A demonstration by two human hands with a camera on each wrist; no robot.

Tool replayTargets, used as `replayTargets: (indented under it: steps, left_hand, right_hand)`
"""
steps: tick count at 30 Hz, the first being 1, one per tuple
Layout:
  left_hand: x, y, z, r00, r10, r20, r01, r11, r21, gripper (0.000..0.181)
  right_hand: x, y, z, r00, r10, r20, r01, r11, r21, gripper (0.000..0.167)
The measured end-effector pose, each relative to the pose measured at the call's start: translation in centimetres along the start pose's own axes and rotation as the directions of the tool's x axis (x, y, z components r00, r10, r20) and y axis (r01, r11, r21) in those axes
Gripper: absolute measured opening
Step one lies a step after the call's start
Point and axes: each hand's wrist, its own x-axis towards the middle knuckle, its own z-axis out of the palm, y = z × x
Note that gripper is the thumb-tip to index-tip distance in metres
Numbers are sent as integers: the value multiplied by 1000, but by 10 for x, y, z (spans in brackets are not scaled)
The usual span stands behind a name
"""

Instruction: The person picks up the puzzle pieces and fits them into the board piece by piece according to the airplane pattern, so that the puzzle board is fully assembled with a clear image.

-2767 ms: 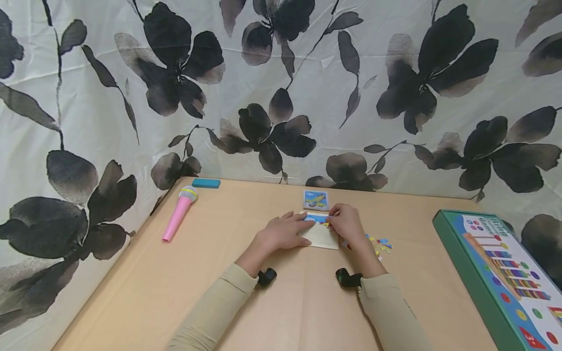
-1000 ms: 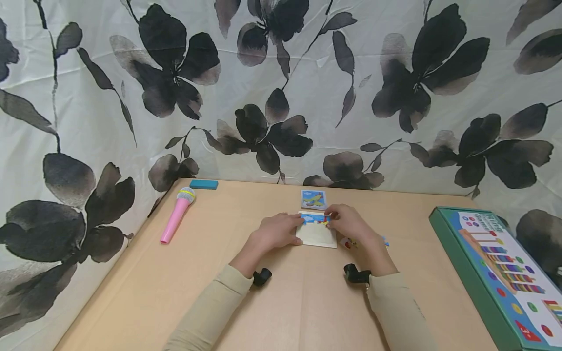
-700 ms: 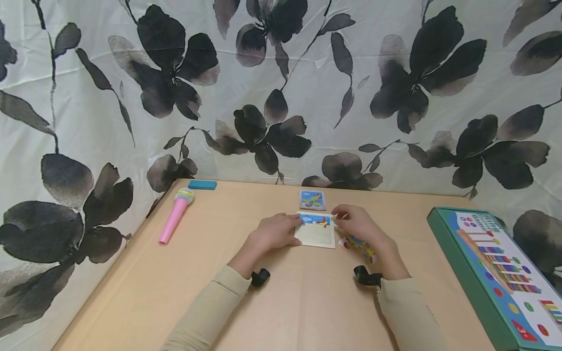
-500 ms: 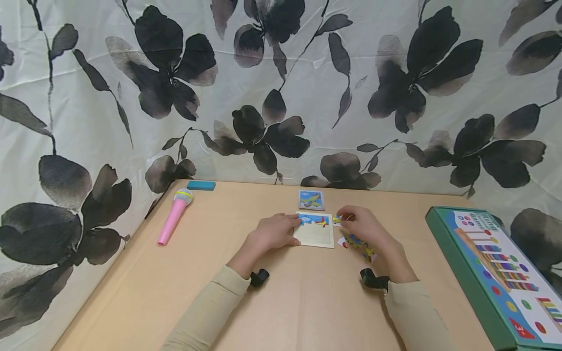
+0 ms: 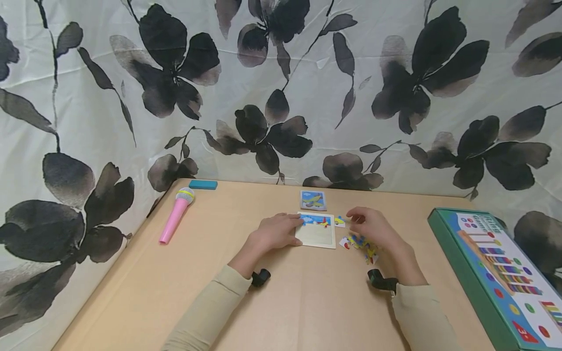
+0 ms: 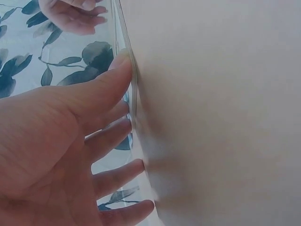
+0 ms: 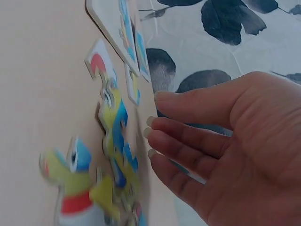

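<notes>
A jigsaw puzzle board lies on the table, a strip of blue and red picture along its top and pale bare wood below. My left hand rests at its left edge, thumb and fairly straight fingers touching the rim, as the left wrist view shows. Just right of the board lies one puzzle piece. My right hand hovers beside that piece, fingers loosely bent and nothing between them. Below the hand is a heap of loose puzzle pieces, yellow, blue and red; a white-and-red piece sits at its left.
Behind the board lies a small picture card or tile showing a yellow plane-like shape. A pink toy microphone and a teal block are at the back left. A large green box takes up the right side.
My right hand has moved right, away from the board's upper right edge, and let go of a puzzle piece beside it. The heap has come into fuller view. My left hand stays at the board.
</notes>
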Motion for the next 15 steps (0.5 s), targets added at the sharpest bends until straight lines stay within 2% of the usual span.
replayTargets:
  steps: [5,15]
  left_hand:
    - [1,0,1,1000,0,-4,0,1000,7,67]
    - [3,-3,4,1000,-4,-12,4,1000,15,67]
  right_hand:
    - [-9,12,-6,999,34,10,-34,999,2,35]
    - [-29,23,-18,998,55,19,-55,998,12,33]
